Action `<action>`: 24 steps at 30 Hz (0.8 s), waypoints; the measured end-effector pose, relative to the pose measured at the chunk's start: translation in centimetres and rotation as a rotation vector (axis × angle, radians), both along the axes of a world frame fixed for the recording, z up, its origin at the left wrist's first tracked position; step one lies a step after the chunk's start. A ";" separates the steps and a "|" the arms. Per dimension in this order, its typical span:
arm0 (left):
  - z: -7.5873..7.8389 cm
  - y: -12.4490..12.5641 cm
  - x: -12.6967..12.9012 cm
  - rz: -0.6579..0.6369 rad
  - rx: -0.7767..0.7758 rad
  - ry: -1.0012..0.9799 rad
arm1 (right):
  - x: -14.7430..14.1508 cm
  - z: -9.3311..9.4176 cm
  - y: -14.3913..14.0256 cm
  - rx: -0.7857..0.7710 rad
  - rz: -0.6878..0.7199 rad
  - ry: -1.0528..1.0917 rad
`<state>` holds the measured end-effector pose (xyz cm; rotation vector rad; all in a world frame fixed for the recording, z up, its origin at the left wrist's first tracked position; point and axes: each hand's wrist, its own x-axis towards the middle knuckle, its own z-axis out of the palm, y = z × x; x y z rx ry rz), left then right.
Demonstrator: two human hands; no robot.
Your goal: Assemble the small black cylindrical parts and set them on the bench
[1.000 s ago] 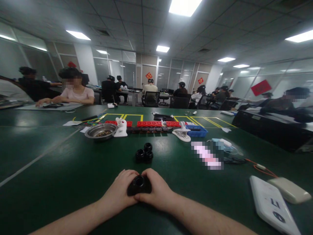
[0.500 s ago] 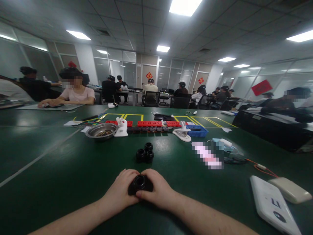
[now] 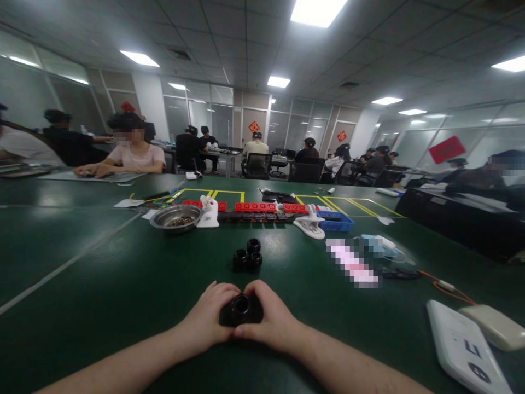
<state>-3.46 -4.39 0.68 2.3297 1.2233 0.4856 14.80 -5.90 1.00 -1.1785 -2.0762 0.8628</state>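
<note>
Nearest the camera, both forearms run in from the lower corners and meet low at centre on the dark green tabletop (image 3: 102, 284). The left hand (image 3: 207, 320) comes from seven o'clock and the right hand (image 3: 273, 320) from five o'clock, and both are curled shut around a single black ring-shaped part (image 3: 241, 309). It sits exactly between them, at two o'clock from the left hand and ten o'clock from the right, so neither hand is nearer. Its round opening faces up and slightly away from the person, which puts its axis close to upright. The thumbs press in from the near side and the fingers wrap the flanks; whether the part rests on the tabletop or is lifted just clear I cannot tell.

Straight ahead at twelve o'clock from the hands, apart from them, stands a cluster of three similar black rings (image 3: 248, 256), touching one another.

Farther out, at eleven o'clock, is a metal bowl (image 3: 175, 218) with small dark bits inside, and at one o'clock a white clip (image 3: 310, 223) just beside a blue tray (image 3: 338, 221). Between them runs a row of red blocks (image 3: 254, 207).
</note>
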 end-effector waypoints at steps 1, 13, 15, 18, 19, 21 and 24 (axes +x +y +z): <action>0.1 -0.1 0.1 0.015 0.013 -0.006 | -0.1 0.1 0.0 0.013 -0.013 -0.022; -0.1 -0.4 0.2 0.066 0.039 -0.025 | -0.2 0.0 0.0 -0.017 -0.014 -0.013; -0.1 -0.4 0.2 0.054 0.056 -0.015 | -0.3 0.1 0.0 -0.003 -0.045 -0.046; -0.2 -0.2 0.0 0.011 0.063 -0.012 | -0.4 0.1 0.0 0.048 -0.068 -0.093; -0.3 -0.1 -0.1 0.000 0.056 -0.013 | -0.4 0.1 0.1 0.067 -0.055 -0.100; -0.3 0.0 -0.3 -0.012 0.037 -0.019 | -0.3 0.1 0.2 0.101 -0.003 -0.095; -0.4 0.1 -0.4 -0.010 0.030 -0.041 | -0.1 0.1 0.2 0.108 0.053 -0.045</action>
